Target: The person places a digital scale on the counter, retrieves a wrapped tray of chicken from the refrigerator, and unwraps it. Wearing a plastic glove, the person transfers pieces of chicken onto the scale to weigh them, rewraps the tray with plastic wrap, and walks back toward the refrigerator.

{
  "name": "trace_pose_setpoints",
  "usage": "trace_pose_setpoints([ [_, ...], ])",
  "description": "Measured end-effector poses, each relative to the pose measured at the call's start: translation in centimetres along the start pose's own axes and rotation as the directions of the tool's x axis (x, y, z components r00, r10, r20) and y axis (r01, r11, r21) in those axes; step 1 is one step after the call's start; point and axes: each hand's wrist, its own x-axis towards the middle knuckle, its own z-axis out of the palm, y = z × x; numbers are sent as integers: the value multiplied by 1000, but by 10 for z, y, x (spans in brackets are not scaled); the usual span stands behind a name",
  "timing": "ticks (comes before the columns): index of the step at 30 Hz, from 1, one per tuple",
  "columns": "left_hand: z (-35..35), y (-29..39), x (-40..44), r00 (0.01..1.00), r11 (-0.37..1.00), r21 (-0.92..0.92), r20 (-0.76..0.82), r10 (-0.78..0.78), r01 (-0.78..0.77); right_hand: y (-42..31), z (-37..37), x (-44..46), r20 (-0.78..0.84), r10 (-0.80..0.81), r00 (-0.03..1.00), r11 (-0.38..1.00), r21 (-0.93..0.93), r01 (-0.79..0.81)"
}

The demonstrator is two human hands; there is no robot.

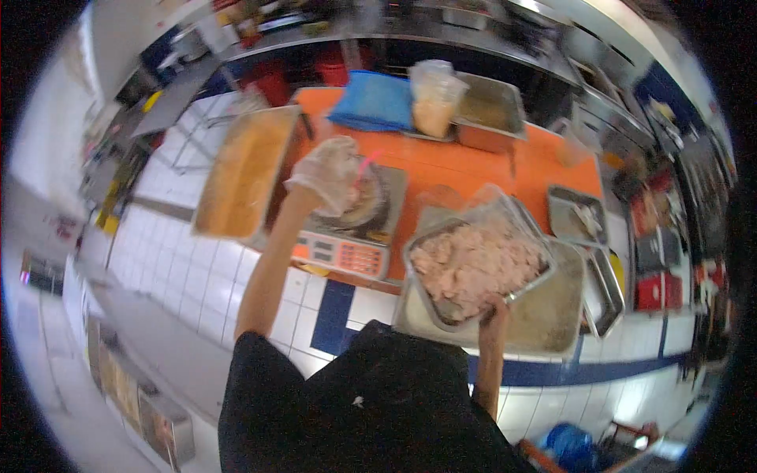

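Observation:
My left hand (pixel 325 175), in a loose clear plastic glove, is over a round bowl (pixel 364 206) on a digital scale (pixel 343 251). A bright pink strip (pixel 367 163) shows beside the glove. Blur and the glove hide how those fingers are set. My right hand (pixel 494 309) grips the near right edge of a metal pan (pixel 451 319) heaped with pale pink raw meat (pixel 481 264). Clear plastic (pixel 495 201) sticks up along the pan's far side. The pan is turned at an angle over a larger shallow tray (pixel 560 315).
A long tray of orange-brown crumbs (pixel 244 169) stands at the left of the orange table (pixel 441 169). At the back are a blue bag (pixel 372 101), a clear bag of yellowish contents (pixel 435 102) and a deep steel pan (pixel 493 102). A small steel pan (pixel 574 213) sits right.

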Motion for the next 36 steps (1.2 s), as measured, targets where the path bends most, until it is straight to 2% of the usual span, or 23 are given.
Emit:
trace_pose_setpoints([
  [1, -1, 11, 2, 981, 1000, 17, -194, 20, -17, 1, 3, -3, -89, 0, 996, 1000, 30, 3],
  [3, -2, 41, 18, 970, 839, -531, -122, -209, 114, -5, 1, -8, -28, 43, 999, 999, 17, -42],
  [5, -1, 83, 0, 914, 935, -233, -369, 169, -267, -19, 14, -25, -95, 17, 995, 1000, -15, -19],
  [6, 19, 111, -4, 975, 825, -538, -209, 72, -176, -26, 20, -29, -127, 21, 992, 999, -43, -27],
  [7, 37, 144, -6, 1000, 638, -770, -15, 25, -28, -26, 16, -28, -46, 29, 999, 995, -90, -33],
  [8, -16, 164, -15, 941, 561, -782, -338, -16, -272, -22, 13, -28, -42, 26, 999, 995, -92, -30],
  [9, -97, 175, 33, 872, 761, -629, 275, 405, -155, -15, 10, -26, -60, 17, 998, 1000, -23, -18],
  [10, -66, 214, 32, 929, 731, -575, -202, 309, -368, -8, 5, -25, -80, 12, 997, 999, 44, -8],
  [11, -56, 236, 28, 935, 690, -631, -251, 250, -354, -1, -2, -22, -76, 17, 997, 999, 37, -14],
  [14, -39, 266, 27, 968, 656, -729, -38, 246, -195, 8, -17, -16, -110, -37, 993, 996, 72, 45],
  [16, -21, 279, 26, 969, 638, -753, 0, 247, -162, 5, -22, -10, -81, -143, 986, 983, -124, 133],
  [18, -7, 285, 32, 977, 625, -763, -40, 211, -167, -21, -7, -24, 72, -20, 997, 987, -157, 31],
  [20, 4, 288, 42, 978, 642, -738, -154, 140, -209, -28, 4, -26, 102, -91, 991, 974, -200, 110],
  [22, 11, 285, 51, 959, 687, -684, -274, 72, -246, -26, 25, -30, -30, -82, 996, 996, 14, 83],
  [24, 3, 268, 50, 964, 727, -660, -266, 11, -191, -33, 36, -34, -45, -6, 999, 999, -39, 5],
  [26, -10, 251, 51, 959, 759, -628, -282, -19, -170, -15, -19, -4, 242, 87, 966, 995, 26, -97],
  [27, -16, 237, 53, 966, 751, -632, -255, 31, -191, -16, -6, -9, 129, 45, 991, 998, 45, -51],
  [29, -30, 212, 61, 969, 742, -634, -234, 82, -216, -7, -5, 3, 114, 6, 993, 1000, 8, -7],
  [30, -43, 199, 65, 996, 649, -760, -84, -45, -35, -3, -8, 12, 102, -27, 994, 999, -36, 31],
  [31, -55, 187, 68, 985, 519, -841, 88, -148, 153, 2, -17, 20, 132, 34, 991, 999, 15, -36],
  [32, -69, 174, 64, 985, 522, -840, 85, -149, 151, 0, -13, 21, 135, 31, 990, 999, 16, -34],
  [34, -89, 142, 47, 939, 784, -620, -287, -188, -32, -2, 10, 20, 169, -40, 985, 999, -26, 45],
  [36, -91, 103, 44, 915, 866, -479, -397, -67, -144, -6, 27, 17, 131, -32, 991, 999, 9, 31],
])
